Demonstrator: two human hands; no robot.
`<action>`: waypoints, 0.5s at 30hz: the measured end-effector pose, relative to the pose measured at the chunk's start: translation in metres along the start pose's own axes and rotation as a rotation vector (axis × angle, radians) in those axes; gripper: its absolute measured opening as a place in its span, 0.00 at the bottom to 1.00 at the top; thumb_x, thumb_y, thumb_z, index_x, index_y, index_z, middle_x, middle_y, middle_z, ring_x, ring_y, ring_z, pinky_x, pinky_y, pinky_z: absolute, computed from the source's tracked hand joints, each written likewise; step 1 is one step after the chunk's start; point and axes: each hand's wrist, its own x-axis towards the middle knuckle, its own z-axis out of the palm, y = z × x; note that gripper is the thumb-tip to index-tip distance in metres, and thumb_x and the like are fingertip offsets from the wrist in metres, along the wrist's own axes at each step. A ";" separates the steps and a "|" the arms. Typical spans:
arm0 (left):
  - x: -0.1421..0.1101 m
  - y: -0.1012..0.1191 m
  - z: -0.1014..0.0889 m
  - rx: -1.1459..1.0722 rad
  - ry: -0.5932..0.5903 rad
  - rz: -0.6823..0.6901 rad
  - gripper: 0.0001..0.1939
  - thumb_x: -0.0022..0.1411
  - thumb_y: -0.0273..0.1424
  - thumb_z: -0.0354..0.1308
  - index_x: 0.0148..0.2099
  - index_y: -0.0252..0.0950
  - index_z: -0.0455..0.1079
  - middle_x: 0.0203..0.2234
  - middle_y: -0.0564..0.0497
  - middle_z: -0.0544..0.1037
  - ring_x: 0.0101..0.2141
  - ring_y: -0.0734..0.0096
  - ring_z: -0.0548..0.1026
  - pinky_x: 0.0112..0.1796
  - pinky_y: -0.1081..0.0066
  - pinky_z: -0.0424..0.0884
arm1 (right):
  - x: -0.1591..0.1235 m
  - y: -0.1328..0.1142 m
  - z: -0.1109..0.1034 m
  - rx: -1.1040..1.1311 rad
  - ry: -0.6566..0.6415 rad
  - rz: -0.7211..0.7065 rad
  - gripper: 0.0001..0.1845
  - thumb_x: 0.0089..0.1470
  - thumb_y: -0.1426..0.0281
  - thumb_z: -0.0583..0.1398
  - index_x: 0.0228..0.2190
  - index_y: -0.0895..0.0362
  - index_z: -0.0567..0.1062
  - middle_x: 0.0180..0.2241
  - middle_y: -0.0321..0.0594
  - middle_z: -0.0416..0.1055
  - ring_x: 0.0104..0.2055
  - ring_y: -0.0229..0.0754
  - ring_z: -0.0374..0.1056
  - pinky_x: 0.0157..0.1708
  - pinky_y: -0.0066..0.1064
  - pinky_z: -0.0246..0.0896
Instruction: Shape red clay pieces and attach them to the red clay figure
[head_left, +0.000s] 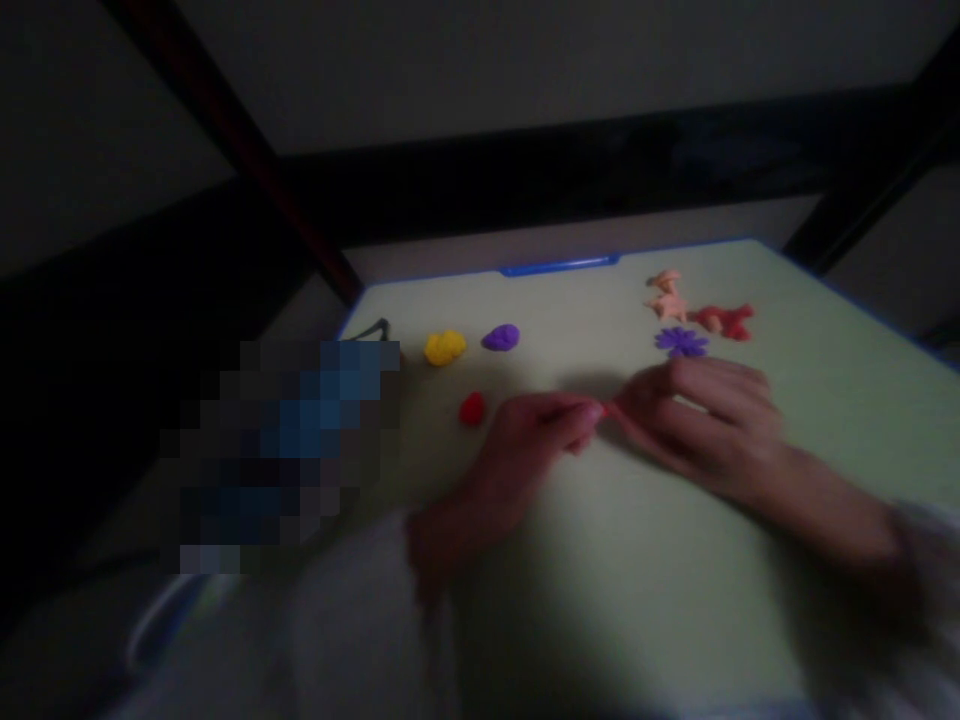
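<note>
My left hand [536, 430] is closed, its thumb and fingers pinching a small bit of red modelling clay [607, 409]. From the right, the fingertips of my right hand [705, 415] meet the same bit of clay, thumb and forefinger drawn together. Most of that piece is hidden by the fingers, and motion blurs both hands. Just left of my left hand lies a red clay lump [472, 409]. Beyond my right hand sits a purple flower-shaped clay piece [681, 342], close to its knuckles.
A yellow clay lump [445, 348] and a purple clay lump [501, 337] lie farther back on the pale table [600, 600]. At the back right are peach-coloured clay shapes [667, 304] and a red clay shape [729, 321]. A blue handle [559, 266] runs along the far edge.
</note>
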 end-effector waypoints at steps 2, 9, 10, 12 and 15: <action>0.000 0.000 0.001 -0.020 0.008 -0.010 0.07 0.52 0.33 0.58 0.27 0.35 0.71 0.19 0.56 0.66 0.24 0.78 0.61 0.28 0.74 0.58 | 0.000 0.000 -0.001 0.091 0.025 0.096 0.04 0.50 0.75 0.60 0.25 0.58 0.71 0.25 0.39 0.69 0.26 0.35 0.65 0.24 0.28 0.60; 0.001 0.000 0.004 -0.135 0.006 -0.034 0.06 0.50 0.33 0.60 0.29 0.35 0.72 0.21 0.55 0.70 0.24 0.78 0.65 0.29 0.74 0.60 | 0.000 0.001 0.002 0.556 -0.117 0.253 0.07 0.50 0.73 0.61 0.34 0.60 0.74 0.33 0.42 0.69 0.34 0.37 0.67 0.32 0.30 0.64; 0.001 0.000 0.004 -0.154 0.016 -0.042 0.07 0.51 0.34 0.59 0.29 0.35 0.72 0.21 0.54 0.71 0.24 0.78 0.65 0.29 0.74 0.60 | -0.001 0.001 0.003 0.581 -0.119 0.271 0.06 0.50 0.74 0.61 0.34 0.59 0.74 0.32 0.42 0.69 0.33 0.37 0.67 0.31 0.29 0.64; 0.001 0.001 0.004 -0.186 0.027 -0.058 0.11 0.54 0.37 0.56 0.27 0.35 0.71 0.21 0.53 0.71 0.24 0.78 0.66 0.29 0.73 0.61 | -0.002 0.002 0.005 0.582 -0.096 0.314 0.05 0.50 0.74 0.60 0.33 0.59 0.75 0.32 0.41 0.69 0.31 0.36 0.67 0.29 0.29 0.64; 0.001 0.001 0.002 -0.157 0.026 -0.049 0.12 0.55 0.37 0.56 0.26 0.34 0.70 0.20 0.53 0.70 0.24 0.78 0.65 0.28 0.73 0.60 | -0.002 0.003 0.005 0.556 -0.070 0.352 0.05 0.51 0.73 0.60 0.32 0.59 0.75 0.31 0.41 0.70 0.31 0.37 0.67 0.29 0.30 0.63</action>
